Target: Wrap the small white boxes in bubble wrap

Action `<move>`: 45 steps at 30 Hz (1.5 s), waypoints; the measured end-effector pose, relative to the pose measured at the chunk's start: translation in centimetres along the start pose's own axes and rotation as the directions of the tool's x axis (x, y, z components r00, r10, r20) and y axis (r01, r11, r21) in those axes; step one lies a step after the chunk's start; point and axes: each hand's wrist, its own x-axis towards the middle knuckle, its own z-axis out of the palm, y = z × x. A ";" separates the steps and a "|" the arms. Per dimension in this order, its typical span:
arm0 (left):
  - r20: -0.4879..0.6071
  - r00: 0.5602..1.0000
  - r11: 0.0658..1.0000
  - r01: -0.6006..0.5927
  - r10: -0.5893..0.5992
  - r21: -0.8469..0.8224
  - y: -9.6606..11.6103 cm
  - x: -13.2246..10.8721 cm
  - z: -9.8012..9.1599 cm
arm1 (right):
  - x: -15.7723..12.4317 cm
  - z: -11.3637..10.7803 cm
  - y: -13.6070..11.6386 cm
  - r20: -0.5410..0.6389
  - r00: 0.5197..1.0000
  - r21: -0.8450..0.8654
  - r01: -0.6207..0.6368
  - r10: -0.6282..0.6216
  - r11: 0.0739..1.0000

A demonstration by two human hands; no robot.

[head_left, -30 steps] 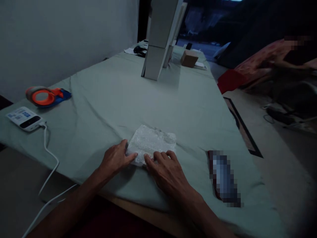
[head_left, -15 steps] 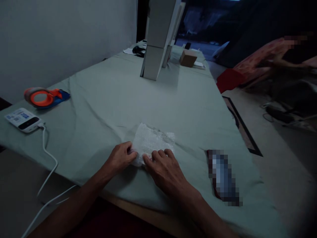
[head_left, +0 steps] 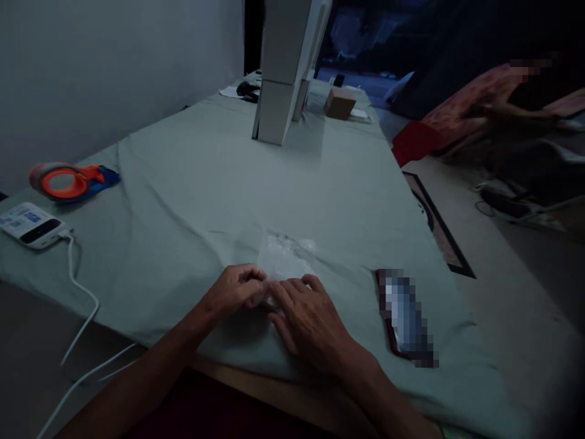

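Observation:
A translucent piece of bubble wrap (head_left: pixel 287 256) lies on the pale green cloth near the front edge of the table. My left hand (head_left: pixel 238 289) has its fingers curled and pinches the wrap's near left part. Beside it, my right hand (head_left: pixel 307 314) rests on the near edge of the wrap, fingers bent over it and thumb apart below. The near part of the wrap is bunched between both hands and partly hidden by them.
A phone (head_left: pixel 404 317) lies to the right. At the left are an orange and blue tape dispenser (head_left: pixel 73 182) and a white device (head_left: pixel 34 225) with a cable. Tall white boxes (head_left: pixel 275 110) and a brown box (head_left: pixel 340 103) stand farther back. A person (head_left: pixel 493 100) is at the right.
My left hand has moved right, closer to my right hand, and the wrap's near left part has been gathered inward. My right thumb has spread downward. The view has shifted slightly.

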 end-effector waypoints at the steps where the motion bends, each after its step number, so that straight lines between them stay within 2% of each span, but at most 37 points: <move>1: 0.039 0.999 0.998 -0.022 0.020 0.058 0.3 -0.2 -0.2 | -0.2 -0.1 0.0 -0.005 1.000 0.028 -0.010 0.010 1.000; 3: 0.111 0.988 0.960 -0.128 0.103 0.248 0.9 -0.7 -0.4 | -0.5 -0.1 0.2 -0.020 1.000 0.092 -0.017 0.018 0.996; 6: 0.200 0.942 0.776 -0.337 0.271 0.533 1.1 -1.3 -0.1 | -1.4 0.2 0.8 -0.133 0.989 0.191 -0.042 0.068 0.981; 8: 0.233 0.919 0.662 -0.391 0.318 0.639 0.9 -1.4 0.4 | -2.5 0.6 1.4 -0.246 0.949 0.240 -0.138 0.198 0.961; 10: 0.245 0.910 0.577 -0.403 0.334 0.710 0.6 -1.5 0.8 | -3.8 1.1 2.1 -0.291 0.877 0.307 -0.293 0.383 0.905; 13: 0.254 0.878 0.452 -0.434 0.406 0.779 0.2 -1.4 1.1 | -5.7 1.9 2.9 -0.156 0.777 0.410 -0.511 0.610 0.756; 15: 0.273 0.852 0.402 -0.464 0.448 0.790 0.2 -1.2 1.1 | -6.3 2.4 3.0 -0.035 0.723 0.452 -0.605 0.690 0.656; 18: 0.315 0.835 0.379 -0.499 0.452 0.779 0.1 -1.2 1.1 | -5.8 3.1 2.7 0.074 0.676 0.506 -0.659 0.733 0.556; 21: 0.323 0.835 0.363 -0.498 0.445 0.788 0.0 -1.2 1.2 | -4.3 3.7 2.4 0.084 0.650 0.526 -0.672 0.755 0.521; 27: 0.310 0.834 0.359 -0.491 0.456 0.794 -0.3 -1.2 1.2 | -3.3 4.6 2.7 0.006 0.684 0.556 -0.609 0.730 0.566; 29: 0.305 0.837 0.363 -0.487 0.454 0.794 -0.2 -1.2 1.1 | -3.8 4.5 2.9 0.017 0.665 0.597 -0.606 0.746 0.526; 31: 0.302 0.843 0.373 -0.481 0.446 0.793 -0.2 -1.2 1.2 | -4.4 4.3 3.1 0.074 0.648 0.667 -0.597 0.758 0.445; 33: 0.303 0.845 0.380 -0.482 0.440 0.790 -0.2 -1.2 1.3 | -4.7 4.1 3.1 0.129 0.654 0.715 -0.582 0.746 0.387; 35: 0.303 0.846 0.383 -0.481 0.439 0.788 -0.1 -1.2 1.4 | -4.6 4.0 2.8 0.133 0.676 0.707 -0.577 0.724 0.408; 38: 0.297 0.852 0.385 -0.471 0.431 0.793 -0.1 -1.2 1.4 | -3.7 4.3 2.2 0.068 0.688 0.634 -0.589 0.723 0.501; 45: 0.308 0.856 0.366 -0.467 0.415 0.805 0.2 -1.2 1.6 | -2.2 4.7 1.0 -0.063 0.650 0.535 -0.619 0.757 0.575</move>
